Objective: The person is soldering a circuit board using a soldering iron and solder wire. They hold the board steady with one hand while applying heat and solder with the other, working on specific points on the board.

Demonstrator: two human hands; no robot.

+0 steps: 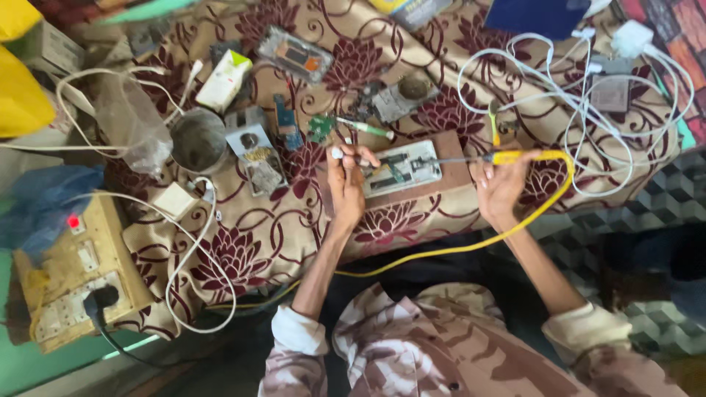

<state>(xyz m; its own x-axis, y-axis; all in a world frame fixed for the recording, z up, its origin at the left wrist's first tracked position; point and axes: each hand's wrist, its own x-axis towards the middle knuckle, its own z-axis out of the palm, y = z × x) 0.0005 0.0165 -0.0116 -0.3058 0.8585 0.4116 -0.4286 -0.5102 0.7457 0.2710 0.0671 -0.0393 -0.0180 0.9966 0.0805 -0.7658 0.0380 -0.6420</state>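
Two bare hands work over an opened phone [403, 167] that lies face-down on a brown board [456, 176], near the front edge of a table covered by a cream cloth with maroon flowers [243, 242]. The right hand [500, 184] is clamped on the yellow handle of a soldering iron [515, 156], whose thin dark shaft points left and reaches the phone's exposed interior. Its yellow cord [471, 246] loops round the right wrist and runs down off the table. The left hand [347, 180] is closed, fingers pinched on a small white-tipped tool [337, 154], just beside the phone's left end. Farther back lie a metal cup [198, 140], small circuit boards [321, 127] and, at right, tangled white cables [588, 110]. A switchboard with a lit red indicator [70, 272] sits at far left.
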